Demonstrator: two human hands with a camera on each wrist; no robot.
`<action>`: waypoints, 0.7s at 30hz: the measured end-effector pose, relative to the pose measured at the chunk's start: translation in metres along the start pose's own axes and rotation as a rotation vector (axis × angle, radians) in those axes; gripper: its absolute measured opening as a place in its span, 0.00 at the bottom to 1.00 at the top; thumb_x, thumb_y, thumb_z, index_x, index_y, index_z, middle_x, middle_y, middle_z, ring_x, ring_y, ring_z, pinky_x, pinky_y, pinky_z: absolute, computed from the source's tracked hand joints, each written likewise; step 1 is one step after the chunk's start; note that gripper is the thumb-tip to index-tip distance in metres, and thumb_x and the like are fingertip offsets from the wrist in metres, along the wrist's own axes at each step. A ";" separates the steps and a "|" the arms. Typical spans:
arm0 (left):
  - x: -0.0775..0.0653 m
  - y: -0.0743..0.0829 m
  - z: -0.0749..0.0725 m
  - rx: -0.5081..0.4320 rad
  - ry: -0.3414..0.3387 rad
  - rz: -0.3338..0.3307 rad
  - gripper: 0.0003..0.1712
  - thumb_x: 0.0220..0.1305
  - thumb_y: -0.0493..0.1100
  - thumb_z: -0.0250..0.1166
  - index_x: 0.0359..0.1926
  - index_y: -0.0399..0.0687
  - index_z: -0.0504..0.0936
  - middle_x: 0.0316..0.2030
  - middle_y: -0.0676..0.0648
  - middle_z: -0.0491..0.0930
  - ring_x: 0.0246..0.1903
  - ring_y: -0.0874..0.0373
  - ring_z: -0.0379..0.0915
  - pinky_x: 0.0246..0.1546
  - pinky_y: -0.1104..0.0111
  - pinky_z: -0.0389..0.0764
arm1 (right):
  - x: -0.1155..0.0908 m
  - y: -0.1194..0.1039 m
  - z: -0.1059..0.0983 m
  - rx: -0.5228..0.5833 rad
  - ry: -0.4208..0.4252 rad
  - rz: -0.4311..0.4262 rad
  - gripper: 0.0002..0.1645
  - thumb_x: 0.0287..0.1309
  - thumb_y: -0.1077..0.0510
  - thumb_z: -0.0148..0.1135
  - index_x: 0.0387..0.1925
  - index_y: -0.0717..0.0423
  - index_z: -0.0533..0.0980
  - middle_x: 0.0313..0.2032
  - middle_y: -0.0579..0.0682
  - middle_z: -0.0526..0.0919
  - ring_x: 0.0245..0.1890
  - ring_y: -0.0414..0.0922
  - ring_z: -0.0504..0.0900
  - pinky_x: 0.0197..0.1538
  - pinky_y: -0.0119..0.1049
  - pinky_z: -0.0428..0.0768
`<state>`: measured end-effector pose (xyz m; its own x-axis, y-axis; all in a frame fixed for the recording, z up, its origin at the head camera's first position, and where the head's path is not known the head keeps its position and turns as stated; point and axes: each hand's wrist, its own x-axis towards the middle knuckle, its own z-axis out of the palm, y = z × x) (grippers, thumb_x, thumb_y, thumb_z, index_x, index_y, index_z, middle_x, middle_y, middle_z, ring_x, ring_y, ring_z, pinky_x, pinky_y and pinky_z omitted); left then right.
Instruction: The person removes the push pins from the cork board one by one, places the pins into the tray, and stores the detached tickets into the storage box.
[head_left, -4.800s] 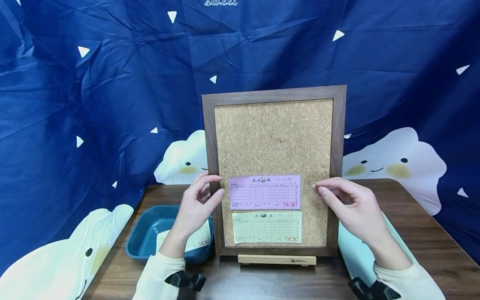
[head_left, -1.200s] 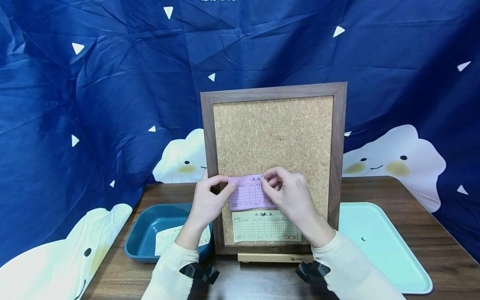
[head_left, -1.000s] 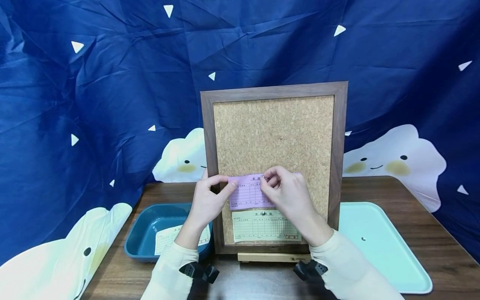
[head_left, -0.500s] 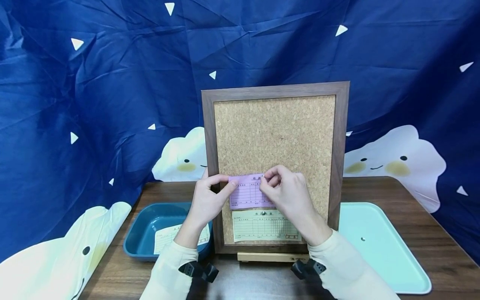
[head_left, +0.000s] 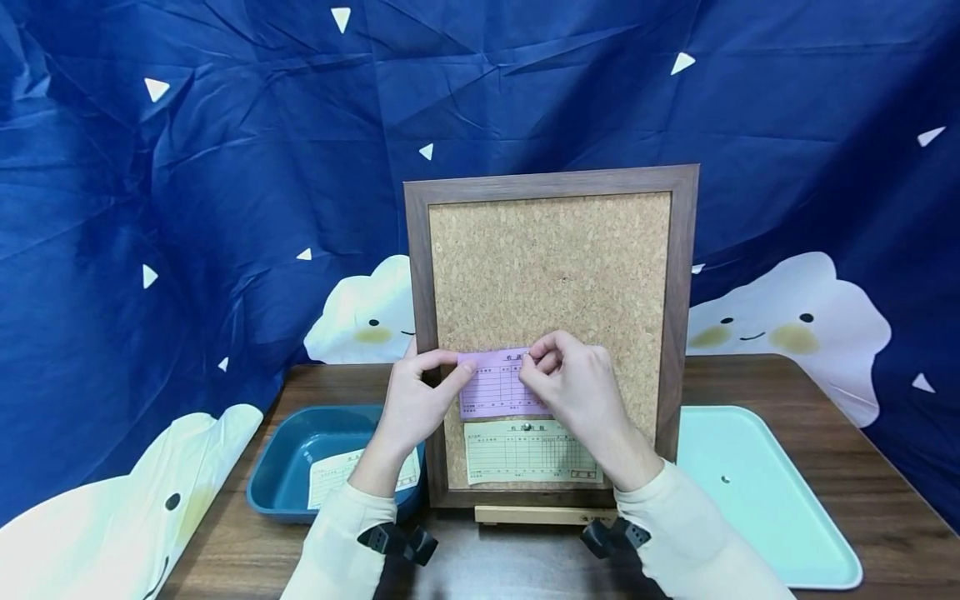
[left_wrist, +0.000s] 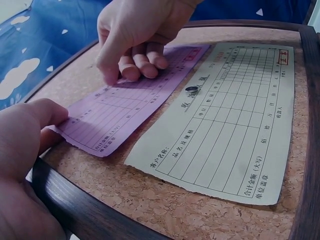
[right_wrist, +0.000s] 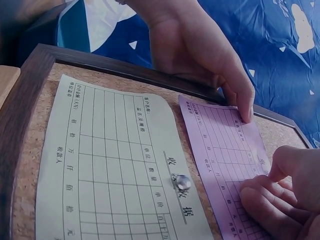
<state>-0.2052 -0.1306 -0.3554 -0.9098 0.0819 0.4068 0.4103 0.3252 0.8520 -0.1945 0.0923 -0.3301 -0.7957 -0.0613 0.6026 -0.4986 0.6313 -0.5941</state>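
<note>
A purple receipt slip [head_left: 491, 387] lies against a framed cork board [head_left: 555, 267], above a pale green receipt slip [head_left: 525, 454]. With thumb and index finger my left hand [head_left: 412, 400] pinches the purple slip's left edge, beside the frame's left side. My right hand [head_left: 577, 387] pinches a silvery push pin [head_left: 527, 353] at the purple slip's top middle, its other fingers curled over the paper. That hand covers the slip's right half in the head view. A round silver push pin [right_wrist: 183, 183] holds the green slip at its top middle.
To the left stands a blue bin [head_left: 281, 467] with a pale printed slip [head_left: 330, 475] in it. A mint tray [head_left: 780, 517] lies on the right, bearing a small pin-like piece [head_left: 725, 479]. A wooden ledge [head_left: 532, 516] supports the board; a blue curtain hangs behind.
Since the earliest frame, my left hand has come in to the purple slip's left edge. My right hand has moved left onto the pin. Over the last second both hands stay nearly still.
</note>
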 end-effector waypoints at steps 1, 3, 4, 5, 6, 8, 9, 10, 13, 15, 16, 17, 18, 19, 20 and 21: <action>0.000 0.000 0.000 0.000 -0.001 -0.001 0.10 0.71 0.42 0.73 0.46 0.41 0.93 0.57 0.37 0.79 0.58 0.47 0.72 0.54 0.58 0.78 | 0.000 0.000 0.000 0.001 0.002 -0.001 0.02 0.56 0.65 0.69 0.33 0.60 0.84 0.23 0.48 0.89 0.21 0.37 0.82 0.30 0.29 0.80; 0.000 0.000 0.000 -0.001 0.000 -0.003 0.10 0.71 0.42 0.73 0.46 0.41 0.93 0.57 0.37 0.79 0.58 0.48 0.72 0.54 0.57 0.78 | 0.000 0.000 0.000 0.003 0.005 -0.003 0.02 0.56 0.65 0.69 0.32 0.60 0.83 0.23 0.48 0.88 0.21 0.37 0.82 0.29 0.29 0.79; 0.000 0.000 0.000 -0.003 -0.001 -0.003 0.10 0.71 0.42 0.73 0.46 0.41 0.93 0.56 0.37 0.80 0.58 0.48 0.72 0.54 0.58 0.78 | 0.000 0.000 0.000 0.003 0.007 -0.005 0.02 0.55 0.65 0.69 0.32 0.60 0.83 0.23 0.48 0.88 0.21 0.37 0.82 0.29 0.29 0.79; 0.000 0.000 0.000 -0.004 -0.001 -0.003 0.10 0.71 0.43 0.73 0.46 0.41 0.93 0.56 0.37 0.80 0.58 0.48 0.72 0.54 0.58 0.78 | 0.000 0.000 0.000 0.005 0.010 -0.007 0.02 0.55 0.65 0.69 0.32 0.60 0.83 0.22 0.49 0.88 0.21 0.37 0.81 0.28 0.29 0.79; 0.000 0.000 0.000 -0.005 -0.001 -0.002 0.10 0.71 0.43 0.73 0.46 0.41 0.93 0.56 0.37 0.80 0.57 0.49 0.71 0.53 0.58 0.78 | 0.000 0.000 0.000 0.006 0.011 -0.008 0.02 0.55 0.66 0.69 0.32 0.60 0.83 0.22 0.49 0.88 0.21 0.37 0.82 0.28 0.29 0.79; 0.000 0.000 0.000 -0.005 -0.003 -0.001 0.10 0.71 0.43 0.73 0.46 0.41 0.93 0.54 0.37 0.81 0.56 0.50 0.71 0.51 0.59 0.78 | 0.000 0.000 0.000 0.012 0.010 -0.007 0.02 0.55 0.66 0.70 0.32 0.60 0.83 0.23 0.49 0.88 0.21 0.37 0.82 0.28 0.29 0.79; 0.000 0.000 -0.001 -0.005 -0.004 0.001 0.10 0.71 0.43 0.73 0.46 0.41 0.93 0.54 0.38 0.81 0.55 0.51 0.71 0.50 0.60 0.78 | 0.000 0.001 0.000 0.018 0.009 -0.006 0.02 0.55 0.66 0.70 0.32 0.60 0.83 0.23 0.50 0.88 0.21 0.37 0.82 0.28 0.29 0.80; 0.000 0.000 -0.001 -0.005 -0.005 0.003 0.10 0.71 0.42 0.73 0.46 0.41 0.93 0.54 0.38 0.81 0.54 0.52 0.71 0.49 0.60 0.78 | 0.000 0.001 0.000 0.023 0.007 -0.003 0.02 0.55 0.66 0.70 0.32 0.60 0.83 0.23 0.50 0.89 0.21 0.37 0.82 0.28 0.28 0.80; 0.001 -0.001 -0.001 -0.002 -0.006 0.007 0.10 0.71 0.42 0.73 0.46 0.41 0.93 0.53 0.38 0.81 0.53 0.53 0.71 0.48 0.61 0.78 | 0.000 0.001 0.000 0.042 -0.001 0.007 0.02 0.56 0.67 0.70 0.33 0.61 0.83 0.23 0.50 0.89 0.21 0.38 0.82 0.28 0.26 0.79; 0.001 -0.001 -0.001 -0.002 -0.008 0.008 0.10 0.71 0.42 0.73 0.46 0.41 0.93 0.54 0.38 0.81 0.53 0.53 0.71 0.48 0.61 0.78 | -0.001 0.001 -0.001 0.053 -0.004 0.011 0.02 0.57 0.66 0.70 0.33 0.61 0.84 0.24 0.50 0.89 0.21 0.38 0.82 0.28 0.25 0.79; 0.000 -0.001 -0.001 -0.004 -0.008 0.008 0.10 0.71 0.42 0.73 0.46 0.41 0.93 0.54 0.38 0.81 0.54 0.53 0.71 0.49 0.60 0.78 | -0.001 0.001 -0.001 0.055 -0.006 0.012 0.02 0.57 0.66 0.70 0.33 0.62 0.84 0.24 0.50 0.88 0.21 0.38 0.82 0.28 0.24 0.78; 0.000 -0.001 -0.001 -0.005 -0.010 0.006 0.10 0.71 0.42 0.73 0.46 0.41 0.93 0.54 0.38 0.81 0.53 0.53 0.71 0.49 0.60 0.78 | -0.001 0.001 -0.001 0.057 -0.007 0.014 0.02 0.57 0.66 0.70 0.34 0.62 0.84 0.24 0.50 0.88 0.21 0.38 0.82 0.27 0.24 0.78; 0.000 0.000 -0.001 -0.007 -0.010 0.006 0.10 0.71 0.42 0.73 0.46 0.41 0.93 0.55 0.38 0.80 0.54 0.52 0.71 0.49 0.60 0.78 | -0.001 0.001 -0.001 0.058 -0.007 0.015 0.02 0.57 0.66 0.70 0.34 0.62 0.84 0.24 0.50 0.88 0.21 0.38 0.81 0.27 0.24 0.78; 0.000 0.000 -0.001 -0.010 -0.010 0.005 0.10 0.70 0.42 0.74 0.46 0.41 0.93 0.55 0.38 0.80 0.54 0.52 0.71 0.49 0.59 0.78 | -0.001 0.001 -0.001 0.059 -0.007 0.015 0.02 0.57 0.66 0.70 0.34 0.62 0.84 0.24 0.50 0.88 0.21 0.38 0.81 0.27 0.24 0.78; 0.000 0.001 -0.001 -0.012 -0.010 0.005 0.10 0.70 0.42 0.74 0.46 0.41 0.93 0.55 0.38 0.80 0.54 0.52 0.71 0.49 0.59 0.78 | -0.001 0.001 -0.001 0.060 -0.007 0.015 0.02 0.58 0.66 0.70 0.34 0.62 0.84 0.24 0.50 0.88 0.21 0.38 0.81 0.27 0.24 0.78; 0.000 0.001 -0.001 -0.013 -0.010 0.005 0.10 0.70 0.42 0.74 0.46 0.41 0.93 0.55 0.38 0.80 0.54 0.52 0.72 0.50 0.59 0.78 | -0.001 0.001 -0.001 0.059 -0.006 0.015 0.02 0.57 0.66 0.70 0.34 0.62 0.84 0.23 0.50 0.88 0.21 0.38 0.81 0.27 0.24 0.78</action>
<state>-0.2044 -0.1310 -0.3544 -0.9085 0.0928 0.4076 0.4152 0.3122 0.8545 -0.1942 0.0937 -0.3308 -0.8054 -0.0571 0.5900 -0.5058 0.5852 -0.6338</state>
